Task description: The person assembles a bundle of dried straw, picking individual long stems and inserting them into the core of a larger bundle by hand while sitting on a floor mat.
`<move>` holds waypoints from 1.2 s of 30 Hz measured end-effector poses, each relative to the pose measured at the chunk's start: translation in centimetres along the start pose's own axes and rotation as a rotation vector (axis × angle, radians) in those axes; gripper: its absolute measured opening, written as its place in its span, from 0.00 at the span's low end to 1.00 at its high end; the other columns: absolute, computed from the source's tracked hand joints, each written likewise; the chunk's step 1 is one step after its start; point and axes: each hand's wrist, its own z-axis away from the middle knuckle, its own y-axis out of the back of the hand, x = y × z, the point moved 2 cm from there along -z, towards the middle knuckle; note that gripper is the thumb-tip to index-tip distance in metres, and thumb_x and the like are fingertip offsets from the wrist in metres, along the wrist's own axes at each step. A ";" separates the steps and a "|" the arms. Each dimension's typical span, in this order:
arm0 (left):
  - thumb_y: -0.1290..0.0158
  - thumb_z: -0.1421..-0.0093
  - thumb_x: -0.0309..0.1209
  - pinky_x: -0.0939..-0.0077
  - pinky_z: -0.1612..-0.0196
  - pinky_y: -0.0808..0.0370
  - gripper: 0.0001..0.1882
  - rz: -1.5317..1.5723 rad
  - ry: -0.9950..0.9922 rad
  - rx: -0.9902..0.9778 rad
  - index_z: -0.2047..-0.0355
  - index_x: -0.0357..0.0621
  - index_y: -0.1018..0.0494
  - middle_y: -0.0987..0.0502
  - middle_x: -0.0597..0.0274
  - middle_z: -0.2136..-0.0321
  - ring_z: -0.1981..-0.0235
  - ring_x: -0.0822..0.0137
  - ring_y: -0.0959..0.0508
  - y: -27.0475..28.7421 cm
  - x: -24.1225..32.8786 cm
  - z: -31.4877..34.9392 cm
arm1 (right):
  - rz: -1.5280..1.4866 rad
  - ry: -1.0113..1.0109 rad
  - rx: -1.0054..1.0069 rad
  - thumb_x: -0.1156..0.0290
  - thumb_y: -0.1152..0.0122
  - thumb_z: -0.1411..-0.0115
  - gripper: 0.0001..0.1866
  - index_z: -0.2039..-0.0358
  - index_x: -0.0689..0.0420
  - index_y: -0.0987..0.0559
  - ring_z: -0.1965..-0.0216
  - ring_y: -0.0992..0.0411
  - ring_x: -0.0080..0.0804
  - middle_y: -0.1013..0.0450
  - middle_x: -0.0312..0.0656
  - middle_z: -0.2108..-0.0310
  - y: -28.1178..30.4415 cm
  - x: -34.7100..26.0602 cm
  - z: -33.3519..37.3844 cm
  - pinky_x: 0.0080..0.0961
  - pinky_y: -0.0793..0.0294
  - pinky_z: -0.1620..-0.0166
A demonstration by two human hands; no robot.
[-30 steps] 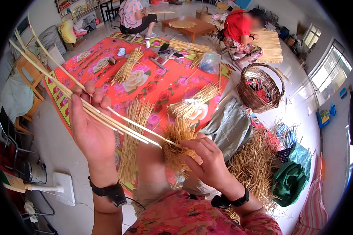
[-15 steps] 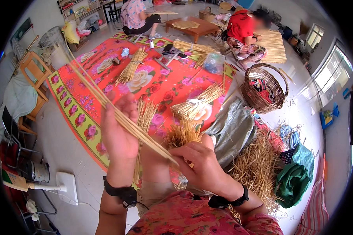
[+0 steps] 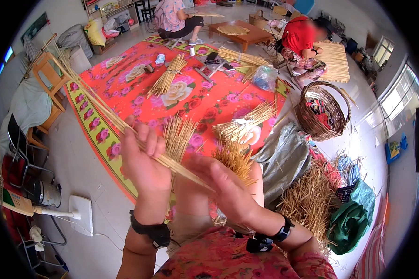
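A small bunch of long, pale straw stalks slants from the upper left down to my lap. My left hand has its fingers curled over the bunch near its lower part. Held out flat, my right hand has its palm turned toward the stalks' lower ends, at or very near them; contact is hard to tell. Just beyond the right hand, a thick golden straw bundle is at my legs, its lower part hidden. Another loose straw bundle lies beyond my left hand.
A red floral mat bears a white-tied straw bundle and another tied bundle. At right are a wicker basket, a grey sheet and a straw heap. Two people sit farther back near a low table.
My right hand has gone from pinching the stalks' lower ends to lying flat beside them. My left fingers have curled over the bunch. The whole view has shifted slightly.
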 end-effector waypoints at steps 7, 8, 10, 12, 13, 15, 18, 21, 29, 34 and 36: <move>0.63 0.33 0.38 0.86 0.78 0.44 0.12 -0.079 0.033 -0.025 0.56 0.46 0.38 0.39 0.72 0.76 0.82 0.81 0.42 -2.2 -2.1 3.4 | -0.412 -0.016 0.138 0.51 0.66 0.33 0.29 0.46 0.66 0.37 0.43 0.41 0.37 0.37 0.49 0.47 -0.9 0.1 -1.6 0.33 0.45 0.40; 0.63 0.33 0.38 0.86 0.78 0.44 0.12 -0.067 0.060 -0.035 0.56 0.46 0.38 0.39 0.72 0.76 0.82 0.81 0.41 -2.2 -2.6 3.8 | -0.424 0.006 0.149 0.51 0.66 0.33 0.29 0.46 0.66 0.37 0.43 0.41 0.37 0.36 0.49 0.48 -1.0 0.0 -1.7 0.33 0.45 0.40; 0.64 0.33 0.37 0.86 0.79 0.45 0.10 -0.063 0.119 -0.015 0.57 0.46 0.38 0.39 0.72 0.77 0.82 0.81 0.42 -2.9 -3.2 4.6 | -0.337 0.045 0.106 0.48 0.69 0.34 0.31 0.44 0.64 0.40 0.42 0.43 0.37 0.39 0.48 0.45 -0.9 0.0 -1.9 0.36 0.46 0.39; 0.63 0.33 0.37 0.86 0.81 0.46 0.10 -0.061 0.173 0.000 0.59 0.46 0.38 0.40 0.73 0.78 0.84 0.82 0.43 -2.8 -3.6 4.9 | -0.246 0.090 0.069 0.50 0.70 0.33 0.29 0.44 0.63 0.40 0.42 0.43 0.36 0.39 0.47 0.46 -0.4 0.2 -1.8 0.34 0.46 0.39; 0.62 0.34 0.37 0.86 0.82 0.47 0.10 -0.059 0.203 0.007 0.59 0.46 0.37 0.41 0.74 0.79 0.84 0.82 0.44 -2.7 -3.8 4.9 | -0.197 0.116 0.054 0.54 0.68 0.33 0.27 0.45 0.63 0.39 0.43 0.42 0.34 0.37 0.47 0.48 -0.1 0.4 -1.5 0.31 0.45 0.40; 0.62 0.34 0.37 0.87 0.84 0.50 0.10 -0.033 0.253 -0.014 0.59 0.47 0.37 0.43 0.75 0.80 0.85 0.83 0.47 -1.9 -3.6 4.4 | -0.006 0.206 0.045 0.59 0.65 0.32 0.23 0.46 0.64 0.37 0.44 0.40 0.32 0.35 0.47 0.50 0.2 -0.1 -0.8 0.28 0.44 0.41; 0.61 0.34 0.37 0.88 0.86 0.53 0.10 -0.125 0.295 -0.056 0.60 0.47 0.36 0.45 0.77 0.82 0.87 0.84 0.50 0.2 -1.8 3.1 | 0.274 0.347 0.024 0.71 0.57 0.35 0.17 0.47 0.65 0.38 0.45 0.38 0.32 0.35 0.46 0.50 0.8 -3.6 1.8 0.27 0.41 0.44; 0.59 0.35 0.39 0.87 0.87 0.54 0.09 -0.287 0.377 -0.143 0.62 0.48 0.36 0.47 0.77 0.84 0.88 0.84 0.50 3.5 0.5 1.9 | 0.665 0.663 0.278 0.69 0.56 0.35 0.14 0.54 0.65 0.32 0.60 0.30 0.28 0.29 0.44 0.59 6.2 -5.5 3.2 0.26 0.31 0.53; 0.60 0.34 0.36 0.85 0.87 0.52 0.09 -0.795 0.783 -0.261 0.64 0.45 0.36 0.47 0.75 0.86 0.89 0.82 0.49 11.2 5.0 4.3 | 0.638 0.311 0.615 0.75 0.45 0.40 0.07 0.62 0.62 0.26 0.69 0.30 0.17 0.27 0.33 0.71 17.2 -1.9 3.7 0.14 0.30 0.63; 0.60 0.34 0.31 0.86 0.83 0.48 0.08 -0.786 0.695 -0.103 0.65 0.41 0.35 0.44 0.74 0.86 0.87 0.82 0.46 14.2 2.3 9.0 | 0.653 0.338 0.485 0.78 0.41 0.45 0.08 0.63 0.61 0.23 0.70 0.30 0.16 0.26 0.34 0.70 15.8 0.1 1.0 0.14 0.31 0.66; 0.61 0.34 0.30 0.86 0.83 0.48 0.09 -0.757 0.590 -0.149 0.65 0.38 0.35 0.43 0.73 0.86 0.86 0.83 0.45 13.8 0.0 10.6 | 0.707 0.319 0.453 0.78 0.41 0.46 0.08 0.63 0.60 0.23 0.70 0.30 0.16 0.26 0.34 0.70 14.9 -0.6 0.3 0.14 0.31 0.67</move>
